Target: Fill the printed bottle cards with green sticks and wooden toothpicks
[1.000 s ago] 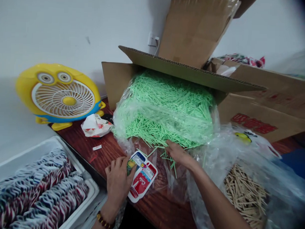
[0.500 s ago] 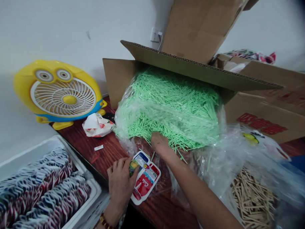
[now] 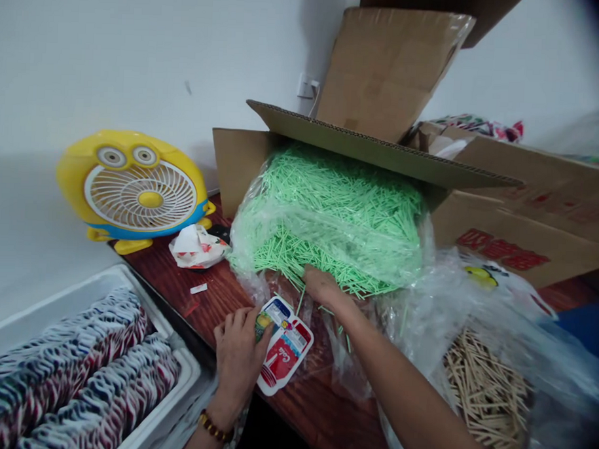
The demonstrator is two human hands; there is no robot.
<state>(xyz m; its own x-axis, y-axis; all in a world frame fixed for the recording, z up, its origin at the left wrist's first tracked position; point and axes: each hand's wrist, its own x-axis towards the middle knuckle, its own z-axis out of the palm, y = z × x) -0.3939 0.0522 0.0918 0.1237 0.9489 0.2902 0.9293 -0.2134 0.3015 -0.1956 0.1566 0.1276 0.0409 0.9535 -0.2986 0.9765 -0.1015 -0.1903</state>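
Note:
My left hand (image 3: 239, 347) is closed on the left side of a flat, bottle-shaped candy packet (image 3: 288, 355), thumb towards its middle. Red with "Cola" lettering covers the packet's lower part; a blue part is above. My right hand (image 3: 321, 287) reaches to the front edge of a heap of thin green sticks (image 3: 340, 193). Its fingers are bent down among them, and the fingertips are mostly hidden. A green stick shows just below those fingers. The heap lies in a clear plastic bag (image 3: 244, 242) inside an open cardboard box (image 3: 237, 163) tipped towards me.
A white foam bin (image 3: 186, 368) at lower left holds rows of packets. Behind it stands a yellow cartoon fan (image 3: 75, 184), with a crumpled wrapper (image 3: 198, 247) beside it. Tan sticks (image 3: 487, 388) lie in plastic at lower right. Another carton (image 3: 540, 226) stands behind them.
The camera view has shifted slightly. My right hand has drawn back a little towards me at the heap's edge, while my left hand keeps its hold on the packet.

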